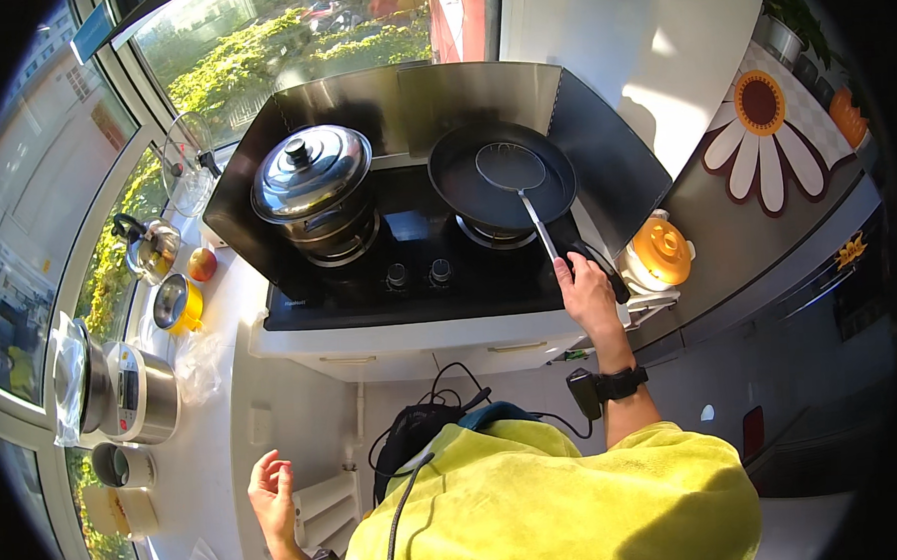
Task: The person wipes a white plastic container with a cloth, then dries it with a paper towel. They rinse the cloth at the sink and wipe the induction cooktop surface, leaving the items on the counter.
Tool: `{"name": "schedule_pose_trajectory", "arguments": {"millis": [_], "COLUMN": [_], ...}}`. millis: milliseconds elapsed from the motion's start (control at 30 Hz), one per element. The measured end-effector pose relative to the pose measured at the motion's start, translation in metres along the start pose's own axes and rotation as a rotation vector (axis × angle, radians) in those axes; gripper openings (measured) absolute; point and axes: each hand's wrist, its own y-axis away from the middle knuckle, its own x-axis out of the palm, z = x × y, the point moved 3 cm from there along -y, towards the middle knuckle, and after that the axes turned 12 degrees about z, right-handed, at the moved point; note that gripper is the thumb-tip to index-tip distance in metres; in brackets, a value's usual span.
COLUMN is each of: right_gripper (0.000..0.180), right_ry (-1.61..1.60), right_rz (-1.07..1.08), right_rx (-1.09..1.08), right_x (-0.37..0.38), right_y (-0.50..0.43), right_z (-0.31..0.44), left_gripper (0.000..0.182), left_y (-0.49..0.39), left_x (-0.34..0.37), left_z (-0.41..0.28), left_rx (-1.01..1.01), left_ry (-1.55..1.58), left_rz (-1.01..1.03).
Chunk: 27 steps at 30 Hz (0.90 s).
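Note:
A dark frying pan [455, 182] sits on the right burner of a black gas hob [412, 304]. A round wire-mesh skimmer [509, 166] lies in the pan, its metal handle running out over the rim. My right hand [588, 289] is at the end of that handle, just above the pan's black handle [615, 279], with the thumb and fingers about the skimmer's handle end. My left hand [271, 487] hangs at the lower left beside the counter, fingers slightly curled, holding nothing. On the left burner stands a steel pot with a shiny lid [316, 173].
A metal splash guard [478, 91] surrounds the hob's back and sides. The left counter holds an apple [201, 264], a yellow cup [179, 303], glass lids, a plastic bag [199, 370] and a steel rice cooker [150, 398]. An orange-lidded pot [659, 252] stands right of the hob.

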Motion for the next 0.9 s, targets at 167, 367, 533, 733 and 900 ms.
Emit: {"name": "schedule_pose_trajectory", "arguments": {"millis": [167,367,533,733,900], "right_gripper": [0.036,0.051,0.044,0.041,0.065], "right_ry": [0.146,0.073,-0.037,-0.068,-0.501], "right_rz": [-0.260,-0.214,-0.275,-0.288,-0.284], "right_rx": [0.042,0.090,0.013,0.003,0.159], "right_x": [-0.011,-0.003,0.001,0.003,0.034], "right_y": [0.004,0.015,0.005,-0.017,-0.011], "right_z": [-0.044,-0.093,-0.118,-0.148,-0.183], "left_gripper": [0.042,0.051,0.055,0.059,0.060], "left_y": [0.019,0.031,0.022,0.021,0.029], "left_x": [0.031,0.046,0.051,0.054,0.055], "left_z": [0.044,0.057,0.046,0.034,0.036], "left_rx": [-0.135,-0.316,-0.332,-0.324,-0.326], "left_ry": [-0.201,-0.245,-0.309,-0.342,-0.332], "left_rz": [0.215,0.307,0.369,0.383,0.371]}}
